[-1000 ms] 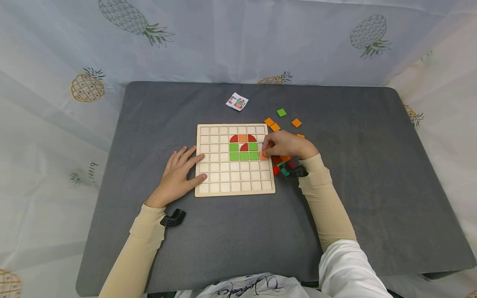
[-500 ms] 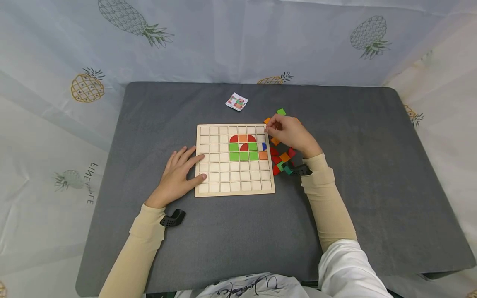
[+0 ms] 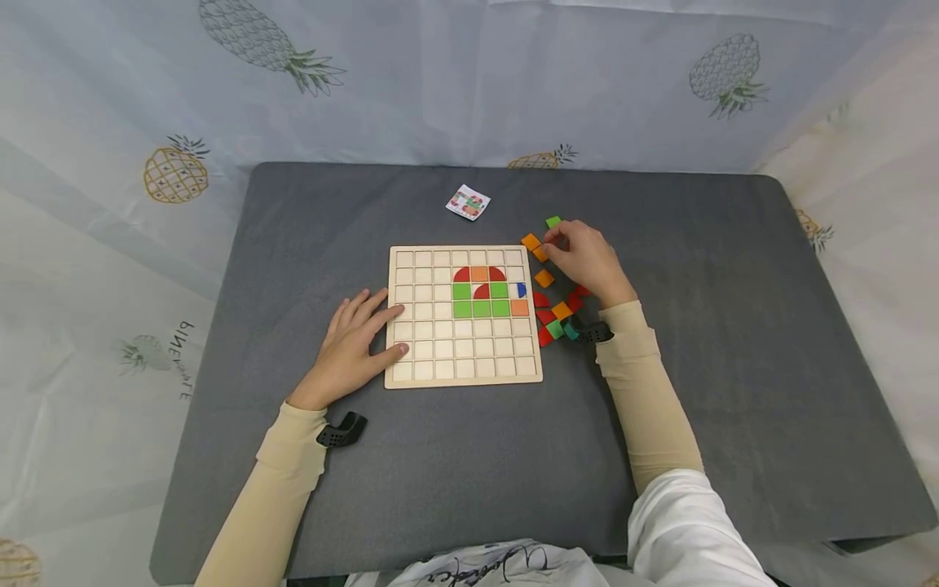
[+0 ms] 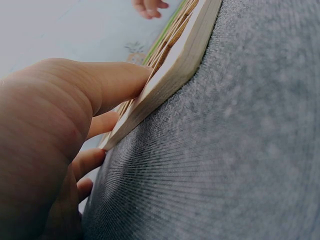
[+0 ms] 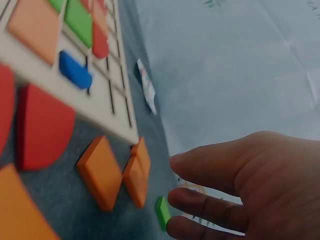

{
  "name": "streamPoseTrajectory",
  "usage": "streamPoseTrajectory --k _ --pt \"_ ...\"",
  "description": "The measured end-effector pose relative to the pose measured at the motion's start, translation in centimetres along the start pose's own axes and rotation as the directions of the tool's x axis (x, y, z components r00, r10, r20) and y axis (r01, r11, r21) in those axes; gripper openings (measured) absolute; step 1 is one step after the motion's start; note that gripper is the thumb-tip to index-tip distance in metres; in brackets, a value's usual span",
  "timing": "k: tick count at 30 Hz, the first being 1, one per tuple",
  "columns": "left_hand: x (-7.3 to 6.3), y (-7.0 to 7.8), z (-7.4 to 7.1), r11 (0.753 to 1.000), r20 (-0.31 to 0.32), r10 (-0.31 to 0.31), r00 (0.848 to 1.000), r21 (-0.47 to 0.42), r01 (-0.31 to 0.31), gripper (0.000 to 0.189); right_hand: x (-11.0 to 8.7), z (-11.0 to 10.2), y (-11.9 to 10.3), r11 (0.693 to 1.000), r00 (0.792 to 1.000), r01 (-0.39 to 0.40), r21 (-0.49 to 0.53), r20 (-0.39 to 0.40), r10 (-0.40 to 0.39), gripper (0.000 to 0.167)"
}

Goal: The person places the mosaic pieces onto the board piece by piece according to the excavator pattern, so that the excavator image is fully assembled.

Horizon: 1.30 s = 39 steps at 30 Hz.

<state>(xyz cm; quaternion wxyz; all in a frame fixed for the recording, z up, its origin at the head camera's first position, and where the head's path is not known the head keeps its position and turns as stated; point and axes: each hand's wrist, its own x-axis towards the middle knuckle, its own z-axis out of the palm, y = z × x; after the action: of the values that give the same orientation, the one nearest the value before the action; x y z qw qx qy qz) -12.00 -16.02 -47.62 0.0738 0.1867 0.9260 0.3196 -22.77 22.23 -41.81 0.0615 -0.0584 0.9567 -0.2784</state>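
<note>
Holds left grip (image 3: 346, 357) spread on wooden grid board (image 3: 462, 329), right grip (image 3: 584, 256) narrow, apparently empty, beside orange tiles (image 3: 531, 242); may scatter these by brushing.

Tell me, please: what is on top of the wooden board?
Three red pieces, five green squares, two orange squares and one blue piece. What the left hand covers at the left edge cannot be seen.

A pineapple-print curtain (image 3: 455, 90) hangs behind the grey table (image 3: 756, 367)
</note>
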Motion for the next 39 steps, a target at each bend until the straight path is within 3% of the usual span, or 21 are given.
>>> streamPoseTrajectory --k 5,10,17,23,27,39 --pt "0.0 0.0 0.1 1.0 -0.001 0.0 1.0 0.005 0.0 0.065 0.2 0.7 0.8 0.993 0.997 -0.069 -0.092 0.019 0.071 0.041" --pt "0.0 -0.1 0.2 1.0 0.007 -0.004 1.0 -0.001 0.004 0.065 0.5 1.4 1.0 0.983 0.994 -0.079 -0.166 0.062 0.091 0.051" --pt "0.1 0.0 0.2 1.0 0.017 -0.002 1.0 -0.002 0.002 0.065 0.6 1.3 1.0 0.992 0.995 -0.066 -0.105 0.064 0.073 0.044" --pt "0.2 0.2 -0.1 1.0 0.022 -0.005 1.0 0.0 0.005 0.066 -0.4 0.5 0.9 0.996 0.997 0.047 0.082 0.052 -0.052 0.04" --pt "0.2 0.2 -0.1 1.0 0.024 -0.006 1.0 0.0 0.006 0.066 -1.5 0.4 0.3 0.977 0.983 0.15 0.15 0.08 -0.164 0.037" --pt "0.1 0.3 -0.2 1.0 0.024 -0.016 1.0 0.006 0.016 0.066 -5.1 1.8 -1.5 0.951 0.926 0.298 0.086 0.217 -0.31 0.033"
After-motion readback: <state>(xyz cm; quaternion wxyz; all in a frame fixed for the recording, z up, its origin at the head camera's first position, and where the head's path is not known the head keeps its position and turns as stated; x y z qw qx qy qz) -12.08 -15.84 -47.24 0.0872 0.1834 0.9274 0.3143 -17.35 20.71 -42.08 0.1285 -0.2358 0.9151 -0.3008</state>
